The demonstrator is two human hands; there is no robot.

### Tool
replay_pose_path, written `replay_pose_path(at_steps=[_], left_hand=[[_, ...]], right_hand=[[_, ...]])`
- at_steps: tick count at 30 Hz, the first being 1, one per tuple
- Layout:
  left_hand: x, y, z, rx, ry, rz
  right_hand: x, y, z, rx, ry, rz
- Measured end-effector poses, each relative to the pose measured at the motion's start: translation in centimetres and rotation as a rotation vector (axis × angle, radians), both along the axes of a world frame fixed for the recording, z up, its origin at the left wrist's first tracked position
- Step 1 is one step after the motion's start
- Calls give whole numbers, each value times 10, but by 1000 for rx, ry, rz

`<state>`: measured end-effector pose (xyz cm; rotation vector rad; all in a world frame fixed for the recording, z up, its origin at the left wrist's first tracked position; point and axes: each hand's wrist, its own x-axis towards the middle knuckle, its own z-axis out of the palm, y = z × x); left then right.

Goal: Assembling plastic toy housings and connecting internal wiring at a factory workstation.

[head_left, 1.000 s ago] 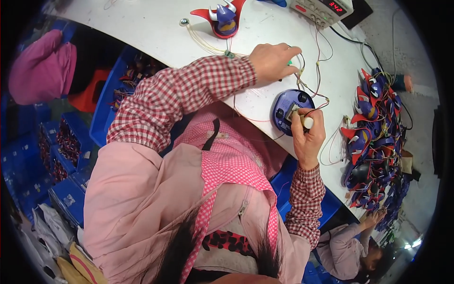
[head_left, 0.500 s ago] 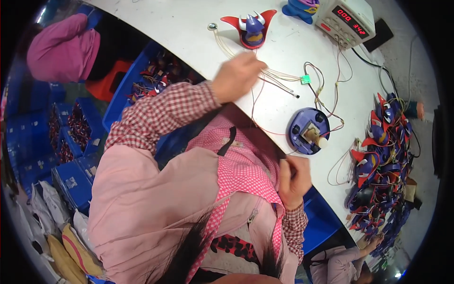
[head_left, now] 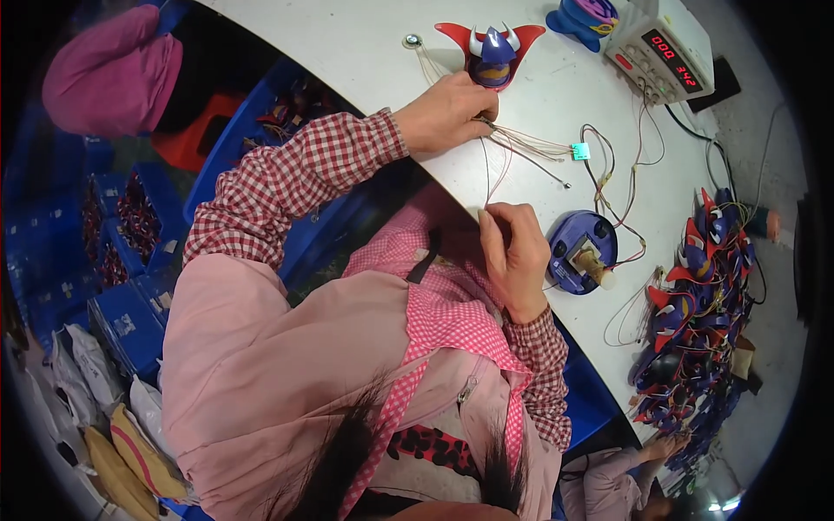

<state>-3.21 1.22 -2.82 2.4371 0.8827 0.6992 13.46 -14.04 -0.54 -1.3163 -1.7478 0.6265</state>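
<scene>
My left hand (head_left: 447, 115) is closed at the table's near edge, pinching a bundle of thin wires (head_left: 532, 142). The bundle runs right to a small green connector block (head_left: 580, 152). Just below, my right hand (head_left: 518, 252) has thumb and forefinger pressed together on the thin red and dark wires (head_left: 495, 181) that hang from the bundle. A purple round base (head_left: 580, 252) with an open underside lies right of that hand, wired toward the connector. Beyond my left hand stands a purple horned figure (head_left: 493, 54) with a red collar, wires trailing to a small round metal part (head_left: 412, 41).
A power supply (head_left: 658, 56) with a red display stands at the far right, beside a blue and purple toy part (head_left: 584, 19). Horned figures are heaped (head_left: 695, 304) along the right side. Blue bins (head_left: 213, 165) flank the table. Two other people sit nearby.
My right hand has risen from the table edge toward the left hand and now pinches the hanging wires. The left hand stays at the bundle. The whole view has shifted slightly.
</scene>
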Motion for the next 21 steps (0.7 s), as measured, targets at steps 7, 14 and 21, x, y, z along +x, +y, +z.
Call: replay_pose_path(at_steps=[7, 14, 21], left_hand=[[4, -5, -4, -125, -57, 55], [2, -11, -11, 81, -78, -1], [1, -16, -8, 122, -93, -18]], right_hand=[[0, 5, -11, -46, -13, -44], [3, 5, -29, 5, -17, -72], [4, 3, -32, 50, -19, -80]])
